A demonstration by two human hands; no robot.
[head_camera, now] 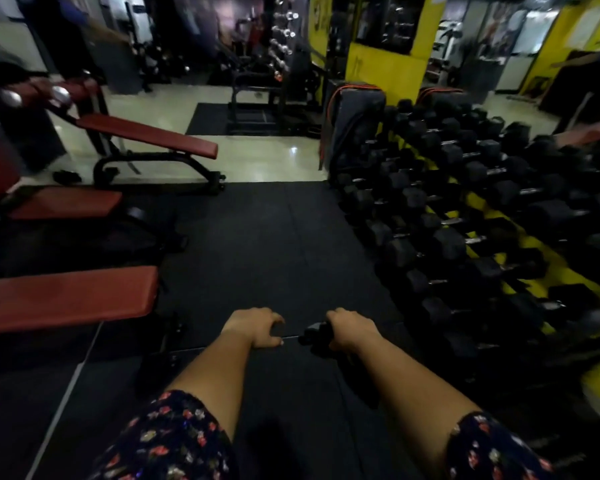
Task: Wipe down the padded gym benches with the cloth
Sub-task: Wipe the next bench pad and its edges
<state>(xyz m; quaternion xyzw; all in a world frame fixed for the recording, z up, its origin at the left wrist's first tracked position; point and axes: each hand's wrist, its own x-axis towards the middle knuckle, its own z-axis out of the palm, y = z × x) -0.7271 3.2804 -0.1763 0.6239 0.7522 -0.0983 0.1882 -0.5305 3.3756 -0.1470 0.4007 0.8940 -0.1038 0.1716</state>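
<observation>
Three red padded benches stand along the left: the nearest bench [66, 299] lies flat beside my left arm, a second bench [63, 202] sits behind it, and an inclined bench [146, 135] is farther back. My right hand [350, 329] grips a dark cloth [317, 337], held low over the black floor mat. My left hand [257, 327] hangs beside it with loosely curled fingers and holds nothing. Both hands are to the right of the nearest bench and apart from it.
A long rack of black hex dumbbells [465, 216] on a yellow frame fills the right side. Black rubber matting [257, 237] covers the floor ahead, with pale tiles [264, 157] beyond. More machines and a chrome dumbbell stand [281, 46] are at the back.
</observation>
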